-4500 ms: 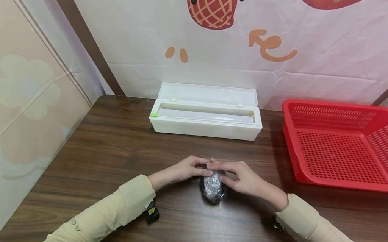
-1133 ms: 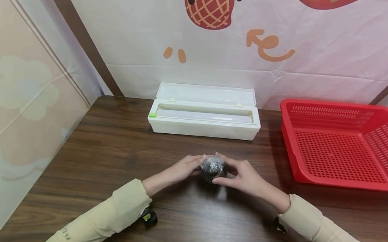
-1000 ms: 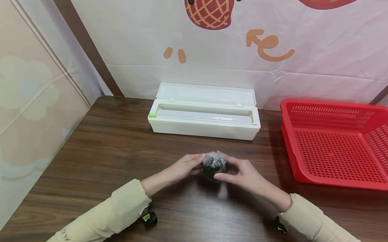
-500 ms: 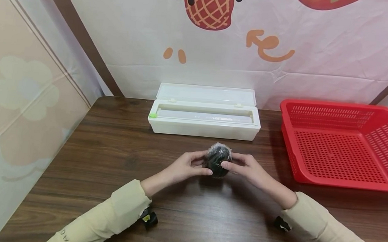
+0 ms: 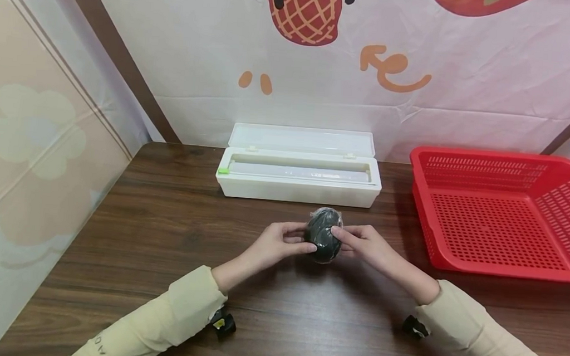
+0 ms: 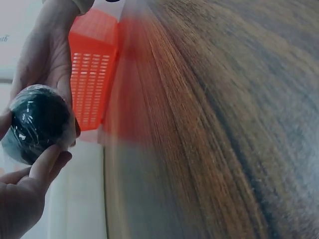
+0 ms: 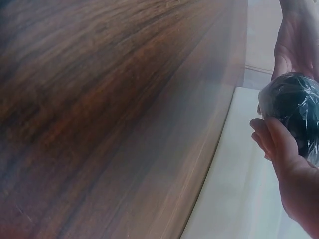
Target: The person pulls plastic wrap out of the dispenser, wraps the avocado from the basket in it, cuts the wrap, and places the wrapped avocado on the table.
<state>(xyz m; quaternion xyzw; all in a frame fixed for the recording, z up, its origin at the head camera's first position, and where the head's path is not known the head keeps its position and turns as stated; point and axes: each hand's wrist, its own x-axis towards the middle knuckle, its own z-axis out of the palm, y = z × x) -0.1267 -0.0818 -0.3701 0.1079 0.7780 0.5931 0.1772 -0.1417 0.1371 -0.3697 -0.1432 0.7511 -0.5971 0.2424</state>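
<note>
Wrapped item: a dark, egg-shaped fruit [image 5: 324, 235] is sitting inside clear film, held just above the counter [image 5: 160, 229], in front of the white film dispenser [image 5: 298, 176].
Left hand [image 5: 280, 244]: its grip is pinching the fruit's left side, fingers curled against the film; the left wrist view is showing fingertips [image 6: 50, 159] under the bundle [image 6: 37, 122].
Right hand [image 5: 365, 247]: its grip is pinching the right side, thumb and fingers closing on the film.
Done, by my reading: the film is already covering the whole fruit and no loose sheet is trailing.
Left, by my reading: the folds are probably being pressed flat; the red basket [image 5: 508, 218] to the right is holding nothing as yet.
Dispenser lid: standing open.
</note>
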